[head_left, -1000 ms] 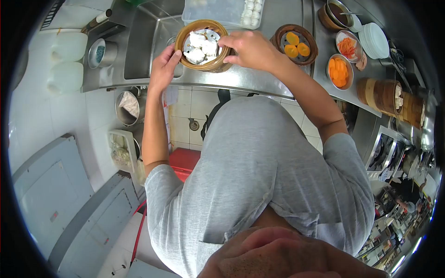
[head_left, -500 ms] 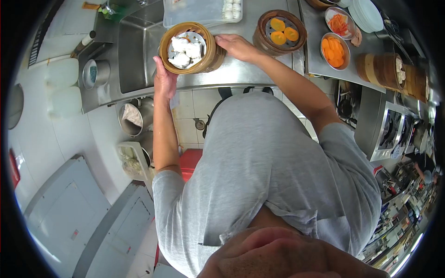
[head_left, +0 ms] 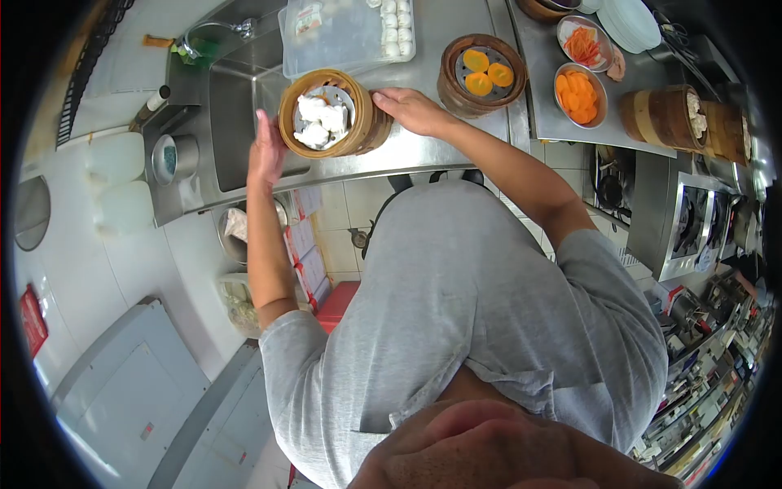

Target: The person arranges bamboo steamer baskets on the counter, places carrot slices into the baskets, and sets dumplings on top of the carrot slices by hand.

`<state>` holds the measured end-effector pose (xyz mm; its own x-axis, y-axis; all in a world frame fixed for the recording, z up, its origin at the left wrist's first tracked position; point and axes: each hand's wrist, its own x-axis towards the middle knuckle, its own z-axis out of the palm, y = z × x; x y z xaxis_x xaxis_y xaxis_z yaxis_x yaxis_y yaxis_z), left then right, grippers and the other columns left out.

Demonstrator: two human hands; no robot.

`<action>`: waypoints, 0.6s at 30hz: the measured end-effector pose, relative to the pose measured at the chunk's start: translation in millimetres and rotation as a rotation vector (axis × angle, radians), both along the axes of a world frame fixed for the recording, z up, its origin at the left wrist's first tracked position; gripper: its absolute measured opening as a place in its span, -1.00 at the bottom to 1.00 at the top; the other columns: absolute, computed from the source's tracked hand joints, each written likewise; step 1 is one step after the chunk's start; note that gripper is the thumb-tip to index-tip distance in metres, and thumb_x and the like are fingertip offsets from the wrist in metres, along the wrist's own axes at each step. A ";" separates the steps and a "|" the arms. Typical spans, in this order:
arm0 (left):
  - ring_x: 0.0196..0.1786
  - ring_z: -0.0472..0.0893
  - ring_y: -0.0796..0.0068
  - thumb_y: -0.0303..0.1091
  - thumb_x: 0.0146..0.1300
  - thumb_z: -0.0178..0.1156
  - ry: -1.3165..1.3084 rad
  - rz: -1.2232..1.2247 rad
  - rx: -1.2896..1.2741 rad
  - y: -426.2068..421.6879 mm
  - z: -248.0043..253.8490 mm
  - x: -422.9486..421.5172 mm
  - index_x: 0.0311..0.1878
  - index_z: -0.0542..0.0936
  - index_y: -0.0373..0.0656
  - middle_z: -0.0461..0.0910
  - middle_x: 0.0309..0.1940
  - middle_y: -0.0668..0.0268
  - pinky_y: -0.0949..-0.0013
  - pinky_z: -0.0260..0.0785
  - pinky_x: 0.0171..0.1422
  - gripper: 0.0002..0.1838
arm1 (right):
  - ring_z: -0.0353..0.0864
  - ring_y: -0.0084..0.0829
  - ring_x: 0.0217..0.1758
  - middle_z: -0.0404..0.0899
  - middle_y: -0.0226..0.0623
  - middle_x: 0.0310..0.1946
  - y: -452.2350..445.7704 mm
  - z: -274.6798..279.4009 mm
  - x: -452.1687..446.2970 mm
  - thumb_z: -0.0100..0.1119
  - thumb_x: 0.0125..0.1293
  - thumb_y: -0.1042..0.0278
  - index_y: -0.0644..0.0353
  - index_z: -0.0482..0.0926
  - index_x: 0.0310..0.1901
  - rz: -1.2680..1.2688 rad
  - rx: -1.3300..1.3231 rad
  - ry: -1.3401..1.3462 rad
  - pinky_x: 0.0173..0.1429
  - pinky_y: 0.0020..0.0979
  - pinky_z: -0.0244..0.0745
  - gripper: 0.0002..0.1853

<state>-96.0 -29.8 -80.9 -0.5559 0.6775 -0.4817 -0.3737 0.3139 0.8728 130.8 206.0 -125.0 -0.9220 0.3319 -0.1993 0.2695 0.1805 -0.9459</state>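
A round bamboo steamer stands on the steel counter by the sink's edge, its side looking like stacked tiers. In its top lie several white buns with split tops on a perforated liner. My right hand grips the steamer's right side, fingertips at the rim; part of the hand's grip is hidden. Along the left side stands my left hand, fingers stretched out and palm towards the bamboo; whether it touches is hard to tell. Right of my right hand sits a darker steamer holding 3 orange-topped pieces.
Behind the steamer, a clear plastic box holds rows of white pieces. A steel sink lies left. On the right counter are a bowl of orange slices, a bowl of orange shreds, stacked plates and more bamboo steamers.
My left hand has come off the steamer's front left edge and straightened beside it. My right hand stays at the right side. The view has shifted slightly.
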 end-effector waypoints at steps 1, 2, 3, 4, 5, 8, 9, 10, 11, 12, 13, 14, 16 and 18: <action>0.31 0.54 0.35 0.48 0.52 -0.36 0.173 -0.008 -0.063 14.3 5.9 -13.3 0.45 0.43 -0.28 0.56 0.31 0.20 0.23 0.32 0.43 -0.04 | 0.58 -0.01 0.32 0.63 0.06 0.21 -0.2 0.1 0.8 -0.16 0.60 -0.14 0.29 0.50 0.34 -0.017 0.001 0.006 0.40 -0.17 0.41 -0.36; 0.20 0.60 0.39 0.37 0.54 -0.13 0.260 -0.016 -0.026 28.8 8.8 -34.3 0.39 0.50 -0.26 0.63 0.20 0.24 0.28 0.40 0.33 -0.18 | 0.58 0.00 0.31 0.64 0.06 0.19 -0.8 1.9 3.0 -0.16 0.60 -0.15 0.30 0.50 0.32 -0.022 0.026 0.003 0.39 -0.17 0.42 -0.36; 0.20 0.62 0.39 0.24 0.52 0.01 0.408 -0.105 -0.100 51.3 23.2 -46.6 0.38 0.50 -0.26 0.64 0.18 0.22 0.28 0.43 0.32 -0.27 | 0.59 0.01 0.29 0.64 0.06 0.18 -2.3 4.4 6.4 -0.15 0.60 -0.15 0.31 0.51 0.30 -0.027 0.051 0.000 0.38 -0.16 0.42 -0.36; 0.20 0.64 0.39 0.12 0.51 0.14 0.557 -0.194 -0.174 75.4 35.9 -58.4 0.37 0.49 -0.26 0.65 0.16 0.19 0.28 0.47 0.30 -0.35 | 0.59 0.02 0.28 0.65 0.06 0.16 -4.6 6.0 10.7 -0.15 0.60 -0.15 0.31 0.52 0.29 -0.034 0.076 -0.005 0.38 -0.15 0.43 -0.36; 0.13 0.67 0.38 0.00 0.42 0.26 0.788 -0.300 -0.162 102.9 33.3 -74.4 0.36 0.51 -0.21 0.68 0.11 0.20 0.29 0.51 0.23 -0.40 | 0.67 -0.03 0.18 0.68 0.03 0.11 -9.0 2.3 16.8 0.01 0.55 -0.08 0.33 0.56 0.22 -0.088 0.102 0.040 0.28 -0.15 0.50 -0.43; 0.16 0.68 0.17 -0.08 0.16 0.49 1.170 -0.478 -0.217 190.9 41.3 -84.0 0.30 0.55 -0.06 0.67 0.12 0.04 0.22 0.55 0.20 -0.35 | 0.73 -0.17 0.09 0.69 0.00 0.09 -13.6 21.8 45.5 0.20 0.47 0.03 0.32 0.59 0.19 -0.041 -0.002 0.022 0.19 -0.20 0.58 -0.50; 0.21 0.64 0.08 -0.11 0.11 0.50 1.307 -0.554 -0.218 218.6 33.6 -88.4 0.34 0.50 -0.05 0.60 0.21 0.01 0.14 0.54 0.24 -0.29 | 0.74 -0.22 0.05 0.70 -0.01 0.07 -13.6 31.7 55.6 0.27 0.43 0.09 0.30 0.61 0.18 -0.044 0.000 0.000 0.14 -0.22 0.61 -0.53; 0.26 0.61 -0.01 -0.14 0.07 0.51 1.444 -0.631 -0.217 244.7 22.8 -93.1 0.39 0.46 -0.03 0.53 0.30 -0.02 0.07 0.53 0.29 -0.22 | 0.76 -0.28 0.02 0.71 -0.02 0.06 -13.8 41.6 66.6 0.33 0.38 0.15 0.29 0.62 0.16 -0.049 -0.001 -0.022 0.10 -0.25 0.64 -0.55; 0.28 0.59 0.02 -0.16 0.04 0.51 1.493 -0.671 -0.257 269.4 13.0 -93.4 0.42 0.43 -0.02 0.50 0.32 0.00 0.07 0.51 0.31 -0.17 | 0.75 -0.28 0.02 0.71 -0.04 0.04 -14.5 48.0 79.4 0.34 0.38 0.16 0.30 0.63 0.14 -0.078 -0.026 -0.028 0.08 -0.27 0.65 -0.57; 0.30 0.57 0.05 -0.17 0.01 0.52 1.543 -0.709 -0.297 292.8 2.7 -91.7 0.45 0.41 -0.01 0.46 0.35 0.01 0.08 0.50 0.32 -0.13 | 0.75 -0.28 0.02 0.71 -0.05 0.02 -14.9 52.8 92.6 0.34 0.38 0.17 0.30 0.64 0.13 -0.108 -0.051 -0.033 0.06 -0.29 0.66 -0.58; 0.33 0.56 0.08 -0.19 -0.01 0.52 1.591 -0.748 -0.336 314.5 -10.9 -94.9 0.49 0.38 0.00 0.43 0.37 0.03 0.09 0.48 0.34 -0.08 | 0.75 -0.28 0.02 0.71 -0.07 0.01 -16.8 57.1 105.6 0.35 0.37 0.20 0.30 0.64 0.12 -0.162 -0.038 -0.043 0.04 -0.31 0.66 -0.59; 0.37 0.51 0.07 -0.17 -0.05 0.53 1.627 -0.786 -0.355 336.5 -28.2 -102.6 0.51 0.35 0.02 0.41 0.39 0.03 0.07 0.46 0.38 -0.03 | 0.75 -0.29 0.01 0.71 -0.08 0.00 -19.5 60.7 119.0 0.36 0.37 0.23 0.31 0.65 0.12 -0.219 -0.027 -0.054 0.03 -0.32 0.66 -0.60; 0.47 0.42 0.06 -0.12 -0.12 0.56 1.690 -0.872 -0.383 372.5 -63.8 -113.5 0.56 0.29 0.06 0.35 0.44 0.04 0.04 0.41 0.44 0.08 | 0.74 -0.31 0.00 0.72 -0.11 -0.01 -24.0 61.3 142.5 0.36 0.36 0.27 0.31 0.65 0.12 -0.336 -0.032 -0.084 0.02 -0.34 0.67 -0.62; 0.42 0.44 -0.10 -0.04 -0.14 0.57 1.663 -0.969 -0.487 391.2 -59.3 -106.2 0.55 0.28 0.09 0.30 0.47 0.02 -0.01 0.43 0.43 0.10 | 0.73 -0.35 0.00 0.72 -0.13 -0.01 -36.2 60.1 169.3 0.37 0.36 0.31 0.31 0.65 0.13 -0.465 -0.068 -0.125 0.02 -0.36 0.66 -0.63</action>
<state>-202.1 361.4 -140.2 -0.1657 0.9706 -0.1744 0.9845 0.1526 -0.0862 300.1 169.8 -64.9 -0.6469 0.6852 -0.3346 0.4191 -0.0471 -0.9067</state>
